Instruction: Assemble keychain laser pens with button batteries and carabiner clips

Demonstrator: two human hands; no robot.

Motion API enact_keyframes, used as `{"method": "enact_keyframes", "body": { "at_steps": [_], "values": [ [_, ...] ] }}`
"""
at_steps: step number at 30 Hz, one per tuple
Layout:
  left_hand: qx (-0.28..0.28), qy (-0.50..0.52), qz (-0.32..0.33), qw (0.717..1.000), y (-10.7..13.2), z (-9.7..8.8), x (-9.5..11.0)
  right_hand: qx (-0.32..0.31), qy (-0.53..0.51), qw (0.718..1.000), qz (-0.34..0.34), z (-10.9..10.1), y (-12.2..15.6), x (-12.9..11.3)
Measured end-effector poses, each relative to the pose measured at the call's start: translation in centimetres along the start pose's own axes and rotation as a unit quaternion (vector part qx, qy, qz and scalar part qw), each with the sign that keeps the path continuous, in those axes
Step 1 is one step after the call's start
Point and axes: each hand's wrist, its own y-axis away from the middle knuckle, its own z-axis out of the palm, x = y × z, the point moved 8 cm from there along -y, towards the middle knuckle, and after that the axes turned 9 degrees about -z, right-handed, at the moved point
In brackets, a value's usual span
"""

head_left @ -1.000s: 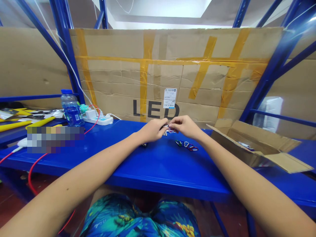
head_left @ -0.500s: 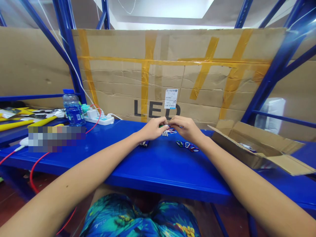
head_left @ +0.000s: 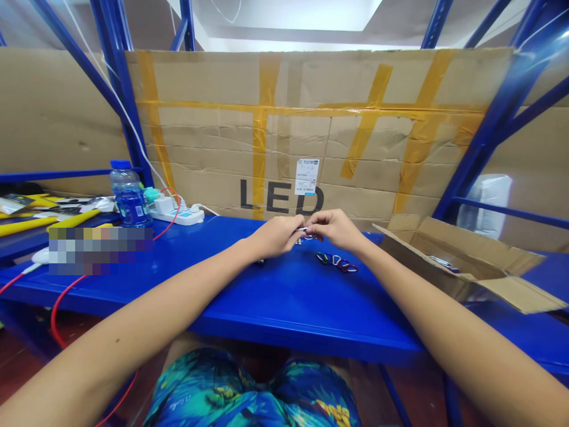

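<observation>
My left hand and my right hand meet above the blue table. Pinched between their fingertips is a small silver-and-dark piece, too small to name; both hands are closed on it. Small silver pieces lie just beneath the fingers, partly hidden. To the front right of them, several coloured carabiners form a row on the tabletop. Dark slim pieces show below my left wrist, mostly covered by it.
An opened cardboard box stands at the right. On the left are a blue-capped bottle, a white power strip, a red cable and yellow-handled items. A large cardboard panel rises behind the table.
My left hand has turned and closed further over the small pieces, covering more of them and of the dark ones. The silver-and-dark piece now shows between the fingertips.
</observation>
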Motion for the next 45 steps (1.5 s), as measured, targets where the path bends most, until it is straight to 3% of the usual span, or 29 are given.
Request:
{"method": "enact_keyframes", "body": {
  "at_steps": [7,11,14,17,21,26,35,40,45],
  "values": [
    [0.0,-0.12,0.033,0.992,0.0,0.4,0.8,-0.02,-0.156,0.981,0.116,1.1,0.7,0.8],
    [0.003,-0.114,0.049,0.992,0.1,0.3,1.2,-0.053,-0.199,0.965,0.161,1.7,1.1,0.9],
    [0.016,-0.054,0.025,0.998,0.0,-0.2,0.8,-0.032,-0.082,0.99,0.108,0.6,0.6,0.2],
    [0.03,0.011,-0.019,0.999,-0.2,-0.7,-0.3,0.016,0.079,0.997,-0.003,-0.7,0.0,-1.5],
    [0.039,0.066,-0.051,0.996,-0.3,-1.0,-1.3,0.039,0.21,0.963,-0.162,-0.9,0.2,-3.7],
    [0.033,0.127,-0.064,0.989,-0.4,-0.9,-1.4,0.02,0.27,0.924,-0.269,-0.1,0.8,-4.7],
    [0.032,0.192,-0.098,0.976,-0.5,-0.9,-1.3,0.005,0.384,0.847,-0.367,0.8,1.7,-5.5],
    [0.037,0.204,-0.106,0.973,-0.5,-0.8,-1.5,-0.013,0.467,0.803,-0.37,1.5,2.1,-5.1],
    [0.032,0.238,-0.128,0.962,-0.7,-0.3,-2.1,-0.029,0.494,0.787,-0.368,1.9,2.1,-4.9]
  ]
}}
